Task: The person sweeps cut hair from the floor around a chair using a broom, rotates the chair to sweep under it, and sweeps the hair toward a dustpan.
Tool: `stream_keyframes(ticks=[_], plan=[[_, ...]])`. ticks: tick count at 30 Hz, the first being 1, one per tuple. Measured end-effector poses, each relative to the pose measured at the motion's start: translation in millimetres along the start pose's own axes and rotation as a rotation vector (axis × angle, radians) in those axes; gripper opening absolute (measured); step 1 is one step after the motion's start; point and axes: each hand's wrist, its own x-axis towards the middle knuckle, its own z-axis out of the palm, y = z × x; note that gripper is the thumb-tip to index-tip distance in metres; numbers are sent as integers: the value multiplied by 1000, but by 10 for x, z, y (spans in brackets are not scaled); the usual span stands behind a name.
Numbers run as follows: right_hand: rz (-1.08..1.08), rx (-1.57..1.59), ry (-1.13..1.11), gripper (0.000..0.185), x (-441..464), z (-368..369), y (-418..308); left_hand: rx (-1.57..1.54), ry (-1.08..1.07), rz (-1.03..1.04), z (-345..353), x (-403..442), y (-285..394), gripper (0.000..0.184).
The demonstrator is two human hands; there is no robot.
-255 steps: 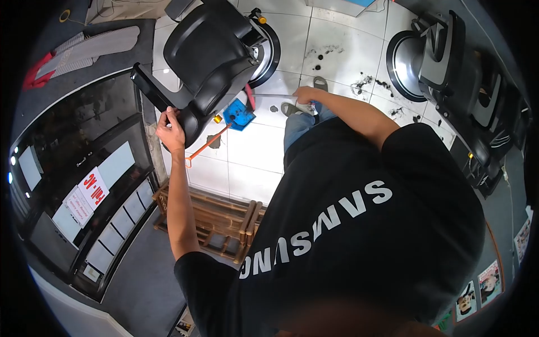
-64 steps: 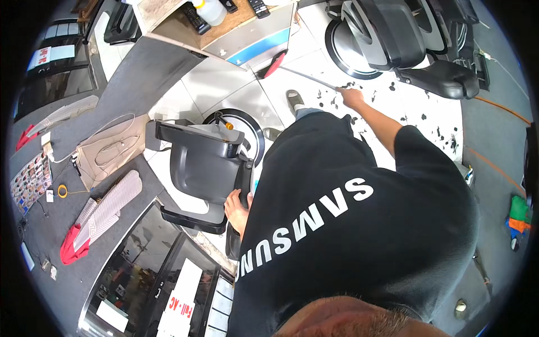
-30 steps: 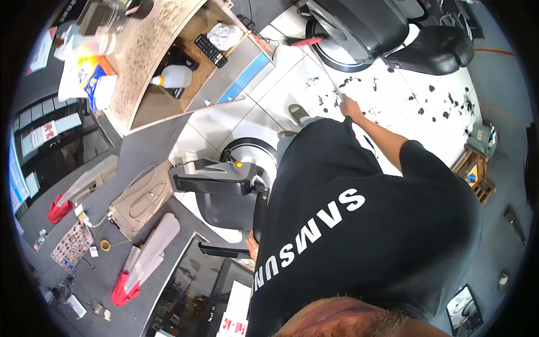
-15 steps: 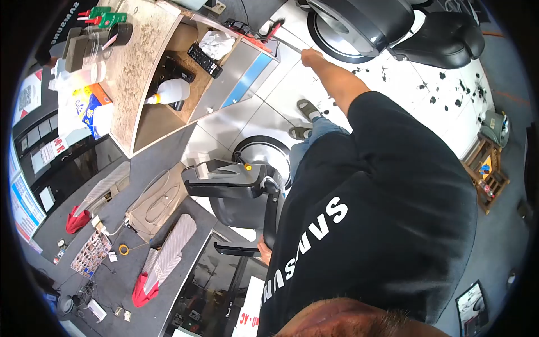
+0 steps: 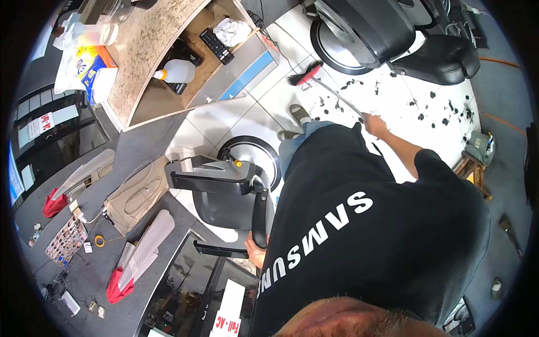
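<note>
My right hand [image 5: 375, 126] is closed round the end of a long grey broom handle [image 5: 339, 96]. The broom's red head [image 5: 310, 73] with dark bristles rests on the white tiles beside the base of a black barber chair [image 5: 370, 28]. Clumps of dark hair [image 5: 422, 116] lie scattered on the floor to the right of the broom. At the lower left, my left hand [image 5: 255, 251] is on the armrest of another black barber chair [image 5: 224, 209]; my shirt and the armrest hide part of it, and its fingers look wrapped round the armrest.
A wooden cabinet [image 5: 147, 50] at the upper left holds a spray bottle [image 5: 178, 72] and a remote [image 5: 217, 46] on its open shelf. A small wooden stool [image 5: 475, 171] with a grey bag [image 5: 479, 147] is at the right. Striped cloths [image 5: 150, 241] hang at the left.
Since half a second ago, my right hand has moved right and down, and the broom head has come out from beside the cabinet onto the open tiles. My left hand remains at the chair.
</note>
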Motion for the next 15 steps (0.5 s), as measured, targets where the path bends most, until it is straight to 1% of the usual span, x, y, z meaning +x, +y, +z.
stream_keyframes(ticks=[1, 4, 6, 7, 11, 13, 14, 15], plan=[[-17, 25, 66, 48, -52, 109, 36, -3, 1, 10, 8, 8, -15, 61], [-27, 61, 151, 49, 82, 226, -74, -35, 7, -8, -35, 71, 84, 61], [53, 98, 43, 51, 332, -140, -438, -47, 7, -14, -72, 94, 137, 61], [-9, 103, 98, 53, 579, -168, -526, -52, 8, -14, -89, 103, 153, 61], [6, 59, 130, 51, 1545, -533, -932, -53, -5, -13, -136, 109, 203, 61], [85, 34, 73, 50, 1702, -746, -1021, -54, -14, -10, -160, 94, 222, 61], [70, 28, 75, 47, 1705, -704, -923, -53, -13, -12, -164, 94, 234, 61], [39, 4, 52, 48, 1666, -554, -759, -53, -11, -10, -179, 90, 244, 61]])
